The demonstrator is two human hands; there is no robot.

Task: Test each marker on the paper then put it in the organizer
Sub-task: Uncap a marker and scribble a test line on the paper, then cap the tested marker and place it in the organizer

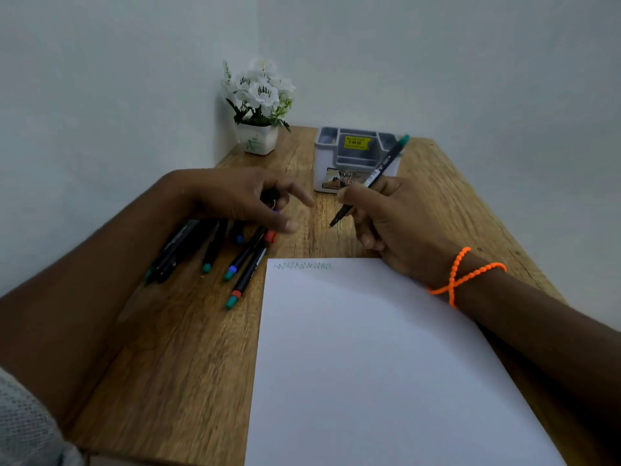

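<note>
A wooden worktop (188,348) is set in a corner between pale walls. A white paper (386,364) is laid on it, marked near its top edge with a green zigzag (302,266). A grey organizer (356,159) is placed at the back, beside a flowerpot (258,138). A marker (369,181) is gripped in the right hand (389,216) — tip down, just beyond the paper. Loose markers (215,253) are spread at the left, under the left hand (242,196); a small dark cap (270,196) is pinched there, it seems — blur hides detail.
</note>
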